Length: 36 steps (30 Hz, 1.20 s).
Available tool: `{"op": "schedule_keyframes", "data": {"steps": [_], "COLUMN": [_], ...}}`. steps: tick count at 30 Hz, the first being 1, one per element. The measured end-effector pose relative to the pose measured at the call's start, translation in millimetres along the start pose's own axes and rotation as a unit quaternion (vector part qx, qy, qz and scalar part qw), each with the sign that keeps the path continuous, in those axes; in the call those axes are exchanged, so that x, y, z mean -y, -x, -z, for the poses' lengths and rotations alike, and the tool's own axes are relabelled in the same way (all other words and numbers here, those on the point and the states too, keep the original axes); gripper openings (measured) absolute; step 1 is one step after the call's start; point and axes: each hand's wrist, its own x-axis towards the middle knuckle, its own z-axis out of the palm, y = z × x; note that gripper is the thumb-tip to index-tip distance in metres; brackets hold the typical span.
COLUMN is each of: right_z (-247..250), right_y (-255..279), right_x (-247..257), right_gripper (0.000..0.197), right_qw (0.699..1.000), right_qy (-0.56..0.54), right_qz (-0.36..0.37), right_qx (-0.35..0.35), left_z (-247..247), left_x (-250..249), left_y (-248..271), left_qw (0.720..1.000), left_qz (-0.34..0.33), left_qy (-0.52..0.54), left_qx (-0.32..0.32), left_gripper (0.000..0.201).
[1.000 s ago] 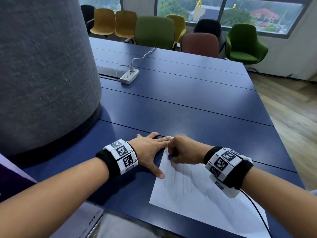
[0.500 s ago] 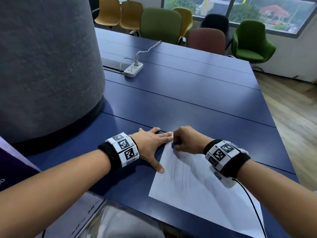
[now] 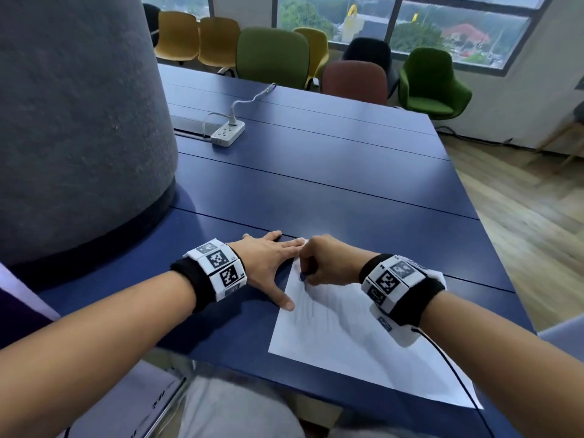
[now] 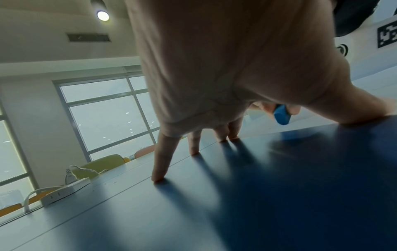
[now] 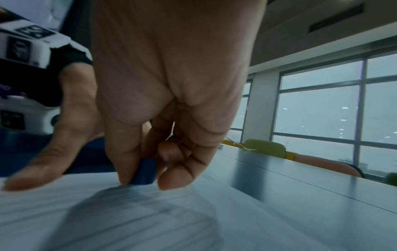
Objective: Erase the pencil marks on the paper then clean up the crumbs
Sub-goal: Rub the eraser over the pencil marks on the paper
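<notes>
The right hand (image 3: 328,260) sits at the upper left corner of the paper (image 3: 363,352), a little below the centre of the head view. Its fingers are curled tight round a small blue eraser (image 5: 145,171), pinched between thumb and fingertips with its lower end pressed onto the sheet. The left wrist view shows the same eraser (image 4: 282,115) poking out beneath the right hand's fingers.

The left hand (image 3: 268,263) lies just left of it, fingers spread wide and straight. Its thumb tip rests on the paper's left edge and the longer fingertips reach the sheet's top corner, while the palm is over the blue surface (image 3: 347,197) — it pins the sheet and holds nothing.

Faint grey pencil marks (image 3: 319,308) run in streaks below the eraser, in the upper left part of the sheet, and they read as plainly unerased. The lower right of the paper looks blank, though the right arm covers some of it. Judging from this, the erasing is at an early stage: the eraser is working only the topmost end of the streaks, and most of their length is still to be rubbed out. No crumbs can be made out in any view — they may be too small to tell — so the clean-up step has not begun.
</notes>
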Motion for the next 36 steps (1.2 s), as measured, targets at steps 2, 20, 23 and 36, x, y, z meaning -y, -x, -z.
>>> {"op": "schedule_keyframes", "data": {"steps": [2,20,23,36], "right_z": [4.1,0.7,-0.6,-9.5], "right_y": [-2.6,9.0,7.2,16.7], "right_x": [-3.4,4.0,2.2,13.5], "right_gripper": [0.009,0.009,0.008,0.007], "right_qw": [0.999,1.000,0.999,0.999], "right_qy": [0.011,0.005,0.005,0.009], "right_qz": [-0.018,0.009,-0.003,0.043], "right_qx": [-0.029,-0.002,-0.048,0.008], "left_z": [0.9,1.2,1.2,-2.8], "left_x": [-1.0,-3.5,-3.2,-1.9], "left_y": [0.8,3.3,3.5,4.3], "left_qw": [1.000,1.000,1.000,0.999], "left_qz": [0.001,0.019,0.015,0.026], "left_qy": [0.002,0.012,0.015,0.028], "left_qx": [0.003,0.022,0.017,0.018], "left_gripper": [0.121,0.131,0.131,0.131]}}
